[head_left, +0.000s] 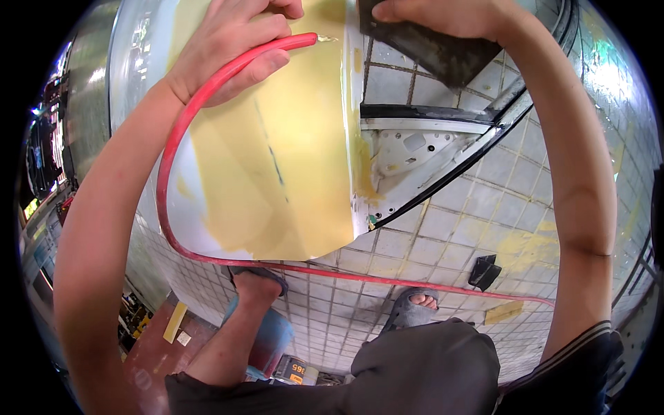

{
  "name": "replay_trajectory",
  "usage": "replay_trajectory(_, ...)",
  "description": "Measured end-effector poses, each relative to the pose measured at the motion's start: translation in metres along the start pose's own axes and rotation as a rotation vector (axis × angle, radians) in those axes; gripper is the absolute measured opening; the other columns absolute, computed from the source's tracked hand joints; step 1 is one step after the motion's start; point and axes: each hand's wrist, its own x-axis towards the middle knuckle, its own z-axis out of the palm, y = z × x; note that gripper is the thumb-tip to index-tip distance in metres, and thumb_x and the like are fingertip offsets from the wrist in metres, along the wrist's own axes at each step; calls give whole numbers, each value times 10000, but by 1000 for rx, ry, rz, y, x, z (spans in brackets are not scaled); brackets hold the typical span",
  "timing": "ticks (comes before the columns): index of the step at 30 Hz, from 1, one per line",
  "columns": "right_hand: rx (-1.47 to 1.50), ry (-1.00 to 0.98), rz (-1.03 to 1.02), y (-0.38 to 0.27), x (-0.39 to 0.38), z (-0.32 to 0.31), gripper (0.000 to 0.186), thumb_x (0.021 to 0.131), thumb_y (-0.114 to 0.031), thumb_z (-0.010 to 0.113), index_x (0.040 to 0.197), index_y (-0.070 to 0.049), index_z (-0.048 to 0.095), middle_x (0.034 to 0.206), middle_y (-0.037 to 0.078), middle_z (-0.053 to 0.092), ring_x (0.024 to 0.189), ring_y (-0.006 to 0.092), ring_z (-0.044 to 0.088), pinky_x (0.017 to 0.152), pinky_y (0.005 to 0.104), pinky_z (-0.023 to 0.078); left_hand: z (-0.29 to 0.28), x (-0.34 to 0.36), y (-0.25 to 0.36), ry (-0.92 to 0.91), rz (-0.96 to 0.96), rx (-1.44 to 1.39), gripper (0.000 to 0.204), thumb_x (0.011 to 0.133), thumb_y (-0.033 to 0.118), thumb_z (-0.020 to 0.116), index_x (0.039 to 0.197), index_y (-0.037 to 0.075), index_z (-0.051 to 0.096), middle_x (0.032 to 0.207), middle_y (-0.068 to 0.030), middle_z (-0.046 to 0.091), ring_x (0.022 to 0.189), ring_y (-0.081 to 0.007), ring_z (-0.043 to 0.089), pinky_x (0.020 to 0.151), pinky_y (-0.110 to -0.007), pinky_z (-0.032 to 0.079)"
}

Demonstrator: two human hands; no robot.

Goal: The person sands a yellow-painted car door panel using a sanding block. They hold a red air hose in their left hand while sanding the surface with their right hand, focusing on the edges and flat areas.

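Observation:
My left hand [242,52] is closed round a red hose [200,97], the thumb lying under its end. A thin stream of water comes from the hose tip onto a car panel [290,152] coated in yellow filler, with a dark streak down its middle. To the right, at the top edge, my right hand [443,15] grips a dark flat sheet, apparently sandpaper [432,52]. The sheet hangs tilted over the window opening beside the panel. Part of each hand is cut off or turned away from view.
The door's window frame [477,155] juts out right of the panel. The hose loops down and crosses the tiled floor [456,207] near my feet. A black folded piece [485,272] and a yellowish scrap [503,312] lie there. A blue bucket [266,339] stands behind my left leg.

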Motion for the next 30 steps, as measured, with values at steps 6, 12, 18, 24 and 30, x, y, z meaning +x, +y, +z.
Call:
replay_trajectory(6, -8, 11, -114, 18, 4, 9, 246, 863, -155, 697, 1009, 43, 711, 888, 211, 736, 837, 314, 705, 775, 413, 537, 1, 2, 0, -2, 4, -1, 344, 976, 318, 546, 1069, 7, 660, 1331, -160, 599, 1200, -333, 529, 1089, -439, 374)
replay_trajectory(12, 67, 33, -171, 29, 12, 20, 238, 865, -149, 688, 997, 48, 709, 900, 234, 728, 843, 336, 704, 772, 422, 536, 0, 1, 0, -7, 1, 1, 345, 976, 319, 545, 1073, 8, 660, 1332, -160, 599, 1201, -334, 529, 1090, -439, 374)
replay_trajectory(18, 17, 10, -138, 25, 8, 16, 247, 869, -150, 684, 1017, 46, 707, 909, 219, 739, 875, 337, 709, 787, 424, 540, 0, 1, 0, -9, 1, 0, 346, 977, 319, 545, 1077, 8, 661, 1332, -160, 599, 1202, -334, 528, 1091, -439, 374)
replay_trajectory(24, -6, -65, -102, 13, 2, 11, 254, 875, -151, 675, 1037, 41, 708, 919, 223, 741, 881, 338, 709, 808, 421, 542, 1, 1, 0, -8, 0, 0, 348, 977, 320, 544, 1080, 9, 661, 1332, -160, 598, 1203, -334, 528, 1092, -439, 374)
replay_trajectory(30, 4, -56, -50, 5, -2, 10, 259, 878, -156, 679, 1052, 33, 710, 955, 226, 740, 912, 329, 709, 823, 422, 543, -3, 0, 1, -16, 0, 9, 349, 978, 320, 544, 1084, 9, 661, 1333, -160, 598, 1204, -334, 528, 1093, -440, 373)
